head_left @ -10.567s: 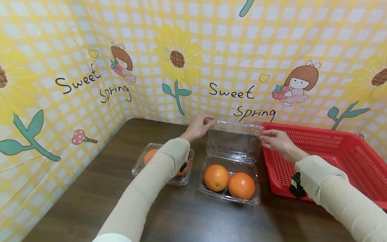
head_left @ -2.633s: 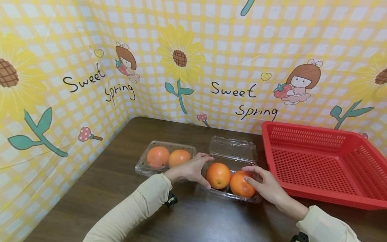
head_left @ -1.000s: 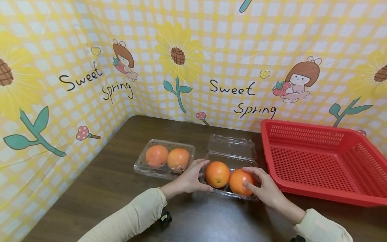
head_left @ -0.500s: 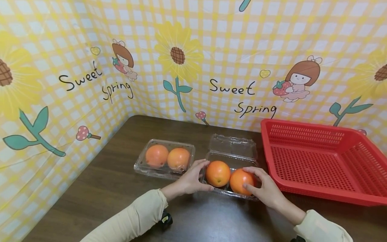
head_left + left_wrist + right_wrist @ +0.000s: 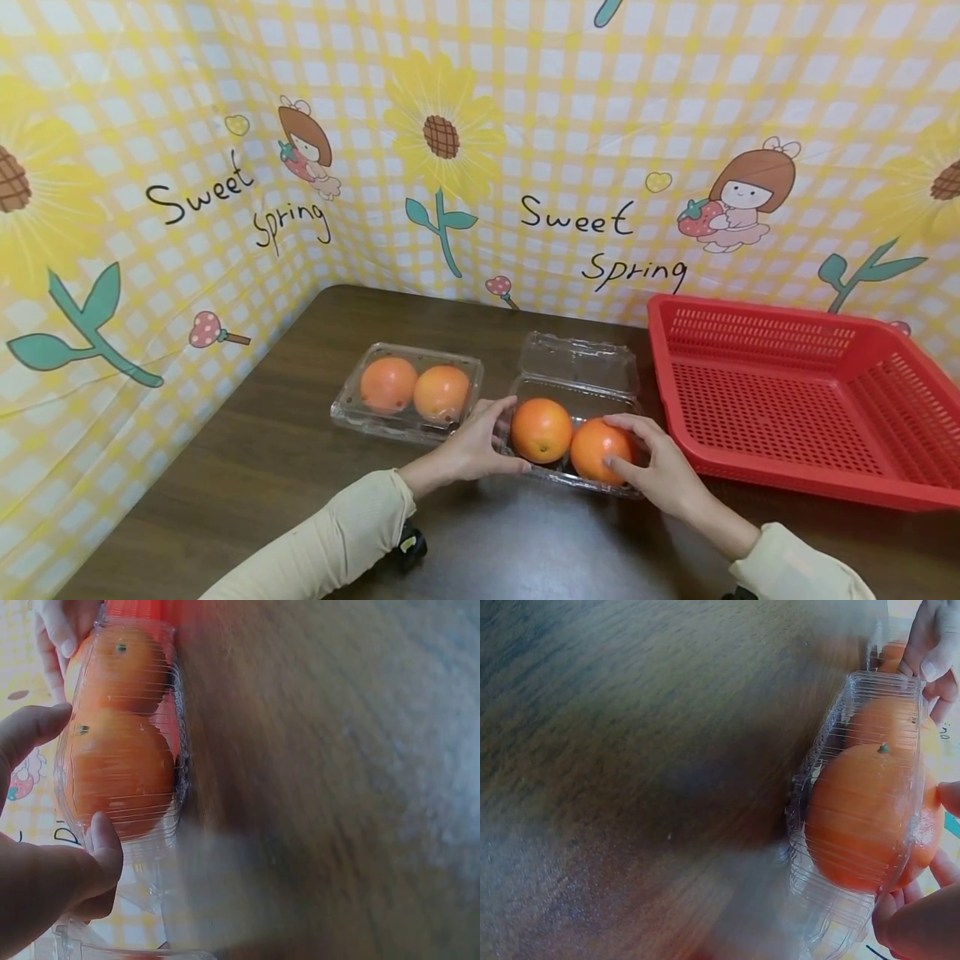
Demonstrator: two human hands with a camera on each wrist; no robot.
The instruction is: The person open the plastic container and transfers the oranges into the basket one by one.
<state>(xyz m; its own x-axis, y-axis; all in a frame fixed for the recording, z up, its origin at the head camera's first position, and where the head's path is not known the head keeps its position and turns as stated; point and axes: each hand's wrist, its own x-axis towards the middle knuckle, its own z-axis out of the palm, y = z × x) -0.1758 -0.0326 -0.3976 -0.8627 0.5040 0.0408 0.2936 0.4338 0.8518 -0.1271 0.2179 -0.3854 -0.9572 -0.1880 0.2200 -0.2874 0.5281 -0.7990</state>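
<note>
Two oranges, a left one (image 5: pixel 541 431) and a right one (image 5: pixel 596 450), sit side by side in a clear plastic clamshell container (image 5: pixel 558 479). Its hinged lid (image 5: pixel 577 364) lies folded back behind them. My left hand (image 5: pixel 472 446) grips the container's left end, thumb along the front rim and fingers at the side wall. My right hand (image 5: pixel 663 462) holds the right orange, thumb on its near side and fingers over its far right side. Through the ribbed front wall, both wrist views show the oranges; the right wrist view has my right thumb (image 5: pixel 949 796) against the nearer one.
A second clamshell (image 5: pixel 360 417), lid down, holds two oranges (image 5: pixel 441 393) to the left, near my left hand. The red perforated basket (image 5: pixel 675 400) stands close on the right. Behind the dark wooden table (image 5: pixel 247 500) hangs a yellow checked cloth (image 5: pixel 555 125).
About ten seconds ago both hands held the lid upright; since then it has been folded back and the hands came down to the container and right orange. Over the last second, hardly any movement.
</note>
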